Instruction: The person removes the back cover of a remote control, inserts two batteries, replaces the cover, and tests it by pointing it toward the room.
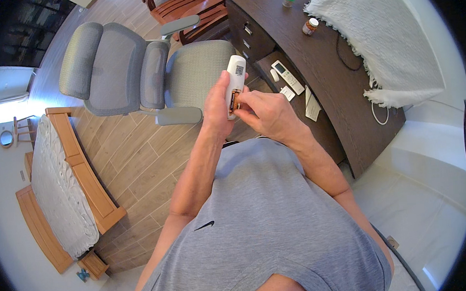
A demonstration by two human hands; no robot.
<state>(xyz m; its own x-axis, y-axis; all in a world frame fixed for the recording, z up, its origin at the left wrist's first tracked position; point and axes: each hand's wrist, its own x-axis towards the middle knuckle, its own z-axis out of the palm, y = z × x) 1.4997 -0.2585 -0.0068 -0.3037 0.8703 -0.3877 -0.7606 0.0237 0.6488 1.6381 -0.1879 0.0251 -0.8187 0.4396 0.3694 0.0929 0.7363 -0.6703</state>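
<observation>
My left hand (217, 104) holds a white remote control (235, 68) upright, its back facing me and a printed code near its top. The battery compartment (234, 99) is uncovered, with what look like orange and black batteries inside. The thumb and fingertips of my right hand (273, 111) touch the compartment's right side. Whether they grip a battery is hidden. On a lower shelf or drawer of the dark desk, past my right hand, lies a second white remote control (288, 77) with a screen and buttons. Beside it sit a small white piece (274, 75) and a white square item (287, 93).
A folded paper (312, 105) lies near the second remote. The dark wooden desk (351, 110) carries a green-lidded jar (288, 0), a white-capped bottle (310, 26), a cable and a white fringed cloth (386, 36). A grey office chair (200, 71) stands ahead; a bed (61, 188) is left.
</observation>
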